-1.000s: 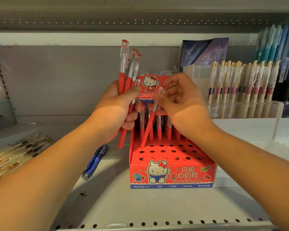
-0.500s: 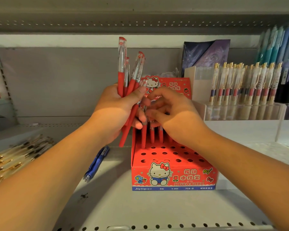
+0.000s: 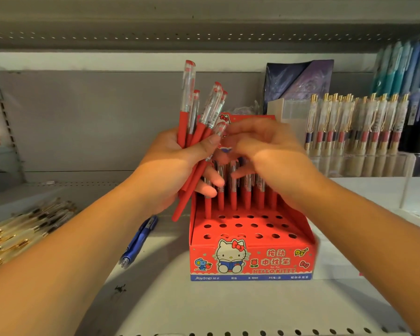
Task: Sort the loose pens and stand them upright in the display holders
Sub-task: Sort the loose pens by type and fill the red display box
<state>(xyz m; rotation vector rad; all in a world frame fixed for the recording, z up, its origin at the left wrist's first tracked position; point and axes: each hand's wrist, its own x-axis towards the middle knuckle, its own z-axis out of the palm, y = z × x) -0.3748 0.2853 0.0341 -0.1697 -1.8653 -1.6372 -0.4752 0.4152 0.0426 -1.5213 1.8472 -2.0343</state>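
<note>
Starting at the bottom edge of the frame, a pale perforated shelf [image 3: 228, 309] carries the red display holder [image 3: 252, 263] at lower centre. The front rows of holes in the holder are unfilled. A blue pen [image 3: 138, 241] lies flat on the shelf just left of the holder, and a heap of loose gold-trimmed pens [image 3: 22, 234] lies at the far left.

Above the holder's left side, the left hand [image 3: 177, 166] is clamped round a bundle of red pens [image 3: 194, 132]. Their clear caps fan upward and their red barrels slant down past the holder's left wall. The right hand [image 3: 272, 151] is at centre, close beside the bundle, with its curled fingers by the lowest cap. It is blurred, so whether it pinches a pen cannot be told.

Below both hands, standing red pens [image 3: 233, 190] fill the holder's rear holes.

One second ago the right hand held a slanted pen at those rear holes. Half a second ago it was low over the standing pens, and now it has risen to the bundle. The left hand's grip is unchanged.

Farther back on the right, gold-clipped pens [image 3: 357, 122] stand in a clear holder. A dark packet [image 3: 298, 81] leans behind it, and teal and blue pens [image 3: 403, 66] fill the upper right corner.
</note>
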